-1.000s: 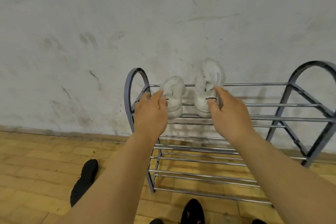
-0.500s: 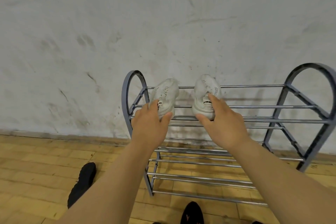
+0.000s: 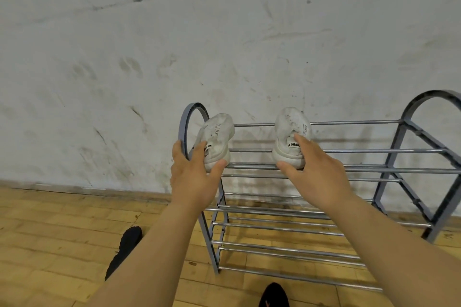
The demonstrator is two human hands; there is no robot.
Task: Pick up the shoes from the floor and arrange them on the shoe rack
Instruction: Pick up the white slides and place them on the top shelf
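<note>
Scuffed white wall (image 3: 149, 57) is backing a grey metal shoe rack (image 3: 361, 169), which is standing on a yellow wood-plank floor (image 3: 50, 232). Two worn white sneakers are sitting apart on the top tier: L sneaker (image 3: 219, 137) at the rack's L end, R sneaker (image 3: 291, 127) nr the middle. Both are lying front-to-back across the bars, toes pointing twd the wall, heels twd the person. L hand (image 3: 192, 177) grip is pinching L sneaker's heel, thumb under sole. R hand (image 3: 316, 172) is doing likewise w/ R sneaker.
</note>
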